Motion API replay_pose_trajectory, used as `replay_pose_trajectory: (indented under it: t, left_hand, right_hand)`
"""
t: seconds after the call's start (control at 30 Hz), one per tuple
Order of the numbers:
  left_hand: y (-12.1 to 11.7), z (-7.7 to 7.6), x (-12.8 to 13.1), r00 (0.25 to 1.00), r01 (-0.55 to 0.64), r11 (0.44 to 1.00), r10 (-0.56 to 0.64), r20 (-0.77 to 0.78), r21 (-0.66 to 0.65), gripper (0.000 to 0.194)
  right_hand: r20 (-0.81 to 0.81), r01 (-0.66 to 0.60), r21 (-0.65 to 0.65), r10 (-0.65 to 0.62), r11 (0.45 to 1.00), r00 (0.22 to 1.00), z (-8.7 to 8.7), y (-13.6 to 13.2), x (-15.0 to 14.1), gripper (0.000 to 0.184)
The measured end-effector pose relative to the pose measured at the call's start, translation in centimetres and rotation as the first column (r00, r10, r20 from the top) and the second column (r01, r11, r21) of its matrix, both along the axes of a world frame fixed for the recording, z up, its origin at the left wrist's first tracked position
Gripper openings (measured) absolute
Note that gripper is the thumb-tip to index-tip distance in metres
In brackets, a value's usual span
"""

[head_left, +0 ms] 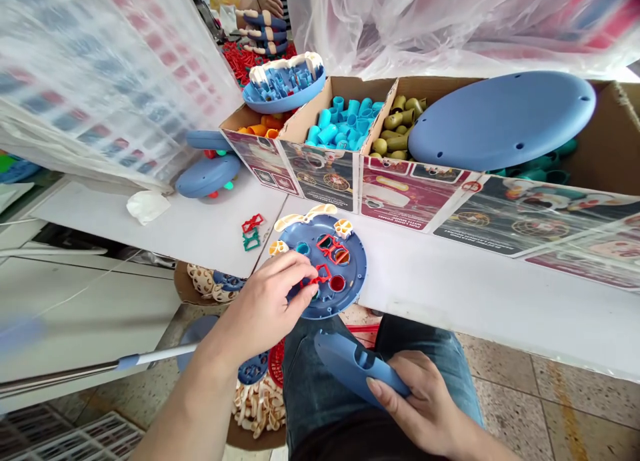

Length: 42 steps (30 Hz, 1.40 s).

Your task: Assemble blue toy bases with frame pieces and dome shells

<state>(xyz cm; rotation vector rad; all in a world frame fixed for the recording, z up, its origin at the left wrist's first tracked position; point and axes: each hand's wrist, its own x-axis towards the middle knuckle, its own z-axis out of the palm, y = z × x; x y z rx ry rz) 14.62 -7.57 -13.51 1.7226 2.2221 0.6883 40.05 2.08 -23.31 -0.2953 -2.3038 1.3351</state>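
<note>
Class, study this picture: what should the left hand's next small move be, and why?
Probably press the red plastic frame flat onto the blue disc: the left hand is on that frame, and a second red frame lies on the disc beside it.

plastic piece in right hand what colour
The plastic piece is slate blue, shown in the head view.

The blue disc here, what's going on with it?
A seated person's left hand is on a red piece lying on the blue disc, at the edge of a white table. Their right hand holds a blue plastic part over their lap. Behind stand cardboard boxes of cyan pieces and olive pieces.
</note>
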Motion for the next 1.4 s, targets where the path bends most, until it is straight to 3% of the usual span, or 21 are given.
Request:
replay_pose_trajectory:
  t: [0.23, 0.3, 0.4, 0.53, 0.73, 0.9, 0.97, 1.17, 1.4]
  left_hand:
    - [-0.3, 0.0, 0.8, 0.999, 0.037, 0.970, -0.032, -0.025, 0.242, 0.015]
    - [-0.5, -0.4, 1.2, 0.997, 0.071, 0.963, -0.066, -0.029, 0.259, 0.020]
    - [-0.7, -1.2, 1.7, 0.993, 0.120, 0.965, -0.120, -0.016, 0.232, 0.020]
    - [-0.9, -1.9, 1.7, 0.996, 0.049, 0.976, -0.032, -0.082, 0.214, 0.026]
    - [-0.6, -1.0, 1.8, 0.997, 0.049, 0.995, -0.044, -0.059, 0.091, 0.016]
    - [2.4, -0.7, 1.8, 0.983, -0.127, 0.977, 0.147, -0.110, 0.170, 0.032]
    - [3.8, -1.0, 1.6, 0.965, -0.162, 0.974, 0.191, -0.182, 0.161, 0.028]
    - [5.0, -1.7, 1.3, 0.993, 0.008, 0.995, 0.004, -0.117, 0.102, 0.014]
    - [4.9, -1.2, 1.6, 0.989, -0.025, 0.997, 0.036, -0.144, 0.079, 0.032]
  right_hand:
    - [0.016, -0.001, -0.032, 0.001, 0.999, 1.000, -0.3, -0.1, 0.2, 0.043]
    - [0.018, 0.003, -0.039, -0.002, 0.999, 1.000, -0.3, -0.1, 0.2, 0.043]
    - [0.009, 0.005, -0.033, -0.004, 0.999, 1.000, -0.4, -0.1, 0.1, 0.044]
    - [0.009, 0.001, -0.011, -0.001, 1.000, 1.000, -0.5, -0.1, 0.0, 0.046]
    - [0.030, 0.000, 0.000, 0.000, 1.000, 1.000, -0.6, -0.1, 0.1, 0.045]
    - [0.022, -0.005, 0.001, 0.005, 1.000, 1.000, -0.6, -0.4, 0.0, 0.045]
    - [0.020, 0.000, 0.021, -0.001, 1.000, 1.000, -0.5, -0.5, 0.0, 0.043]
    - [0.033, 0.029, 0.076, -0.032, 0.997, 0.999, -0.4, -0.5, 0.1, 0.045]
    - [0.021, -0.019, 0.076, 0.017, 0.997, 1.000, -0.6, -0.6, -0.2, 0.045]
